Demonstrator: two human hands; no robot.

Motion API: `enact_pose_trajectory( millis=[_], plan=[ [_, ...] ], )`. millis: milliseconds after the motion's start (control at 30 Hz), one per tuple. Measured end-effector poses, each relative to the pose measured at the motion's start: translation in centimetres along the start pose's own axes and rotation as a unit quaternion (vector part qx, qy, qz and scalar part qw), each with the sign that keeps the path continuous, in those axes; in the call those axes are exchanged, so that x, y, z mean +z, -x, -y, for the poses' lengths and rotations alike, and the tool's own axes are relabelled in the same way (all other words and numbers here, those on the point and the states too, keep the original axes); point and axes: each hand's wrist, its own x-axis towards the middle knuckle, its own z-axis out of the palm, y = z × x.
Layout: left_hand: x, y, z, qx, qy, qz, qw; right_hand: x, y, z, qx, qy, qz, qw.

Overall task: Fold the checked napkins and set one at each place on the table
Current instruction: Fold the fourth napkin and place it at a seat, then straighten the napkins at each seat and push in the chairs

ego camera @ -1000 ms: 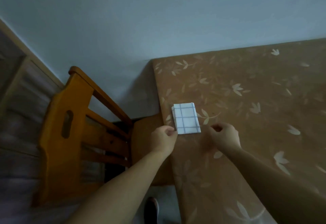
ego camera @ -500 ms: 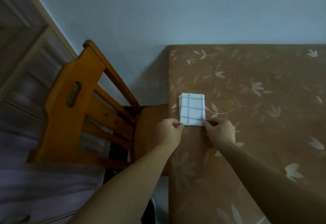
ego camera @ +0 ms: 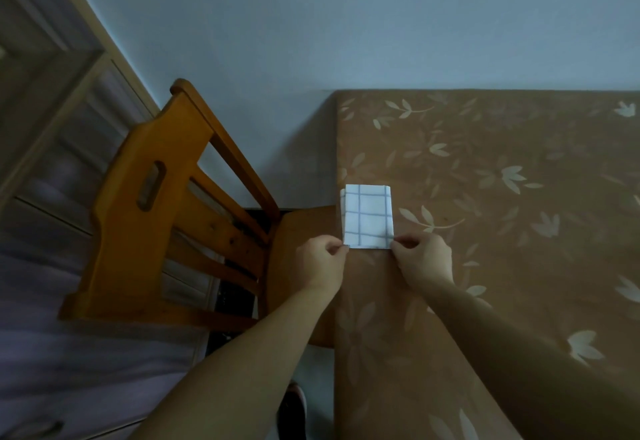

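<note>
While the folded checked napkin (ego camera: 367, 217) lies flat at the bench (ego camera: 519, 266) edge just beside the chair (ego camera: 156, 214), the left hand (ego camera: 320, 259) and right hand (ego camera: 424, 259) each pinch a near corner. It looks light and limp to me, so corners hold best or the folds may slip.

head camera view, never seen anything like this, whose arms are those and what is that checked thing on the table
There is no machine here. A person wears a camera on the head, so you look forward and down along their own two bare arms. The left hand and the right hand each pinch a near corner of a folded checked napkin. It lies flat near the left edge of a brown table with a pale leaf pattern. To the left a wooden chair stands with its seat up against the table's edge. Nothing else lies on the part of the table that shows.
</note>
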Motion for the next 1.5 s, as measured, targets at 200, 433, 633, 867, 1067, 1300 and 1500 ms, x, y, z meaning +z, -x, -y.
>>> enact_pose_trajectory(
  millis=[200,433,633,867,1067,1300,1500],
  plan=[
    [-0.1,0.0,0.2,0.003,0.027,-0.016,1.0,0.0,0.0,0.0,0.006,0.007,-0.003,1.0],
    [0.3,-0.2,0.5,0.062,-0.041,-0.006,0.997,0.3,0.1,-0.2,0.014,0.004,-0.003,1.0],
    [-0.2,0.3,0.5,0.039,-0.003,0.002,0.999,-0.3,1.1,-0.1,0.022,-0.011,-0.002,1.0],
    [-4.1,3.8,-2.3,0.049,0.014,0.004,0.999,-5.9,4.5,0.5,-0.023,-0.033,-0.016,0.999],
    [-8.1,10.6,-4.8,0.085,-0.011,0.053,0.995,-10.9,9.6,0.9,-0.058,-0.014,-0.002,0.998],
    [-9.3,19.4,-6.4,0.145,0.011,0.121,0.982,-17.5,19.7,-2.6,-0.069,0.009,-0.03,0.997],
    [-8.2,29.7,-7.4,0.189,0.021,0.181,0.965,-22.7,30.3,-9.0,-0.044,0.027,-0.058,0.997]
  ],
)
